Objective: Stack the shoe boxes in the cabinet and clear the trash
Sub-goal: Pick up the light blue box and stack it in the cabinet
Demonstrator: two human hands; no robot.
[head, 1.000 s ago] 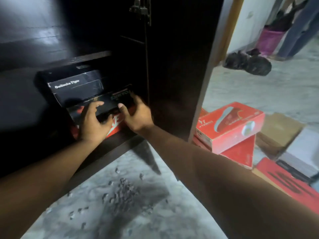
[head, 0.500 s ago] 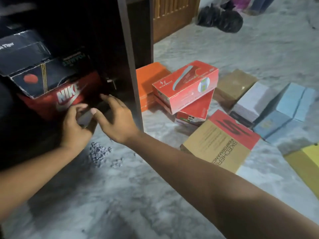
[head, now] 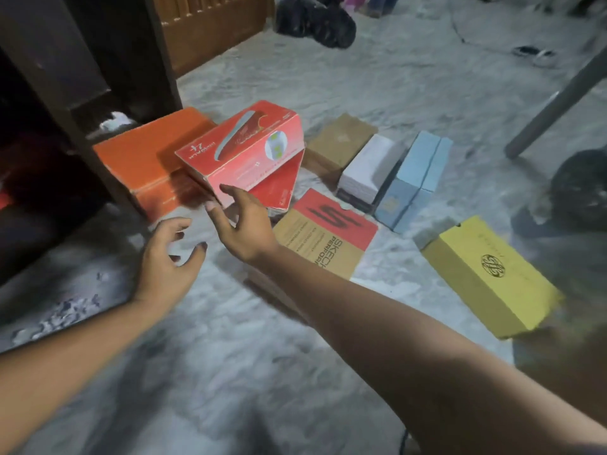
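Observation:
Shoe boxes lie scattered on the pale floor. A red box with a shoe picture point(head: 243, 149) rests tilted on another red box point(head: 277, 188), beside an orange box point(head: 147, 159). My right hand point(head: 244, 221) is open, its fingertips right at the pictured box's near corner. My left hand point(head: 167, 257) hovers open over the floor, holding nothing. A tan and red Skechers box point(head: 323, 234), a brown box point(head: 338, 142), a white box point(head: 369, 169), a light blue box point(head: 415, 178) and a yellow box point(head: 486, 277) lie to the right. The dark cabinet point(head: 49, 103) stands at the left.
Black trash bags point(head: 315, 18) sit at the back by a wooden door point(head: 210, 31). Another dark bag point(head: 581, 188) lies at the right, near a slanting grey leg point(head: 558, 103). Small bits of debris point(head: 62, 316) lie on the floor by the cabinet.
Both hands have left the boxes stacked in the cabinet and swung right and out over the floor. My view has turned from the cabinet toward the loose boxes.

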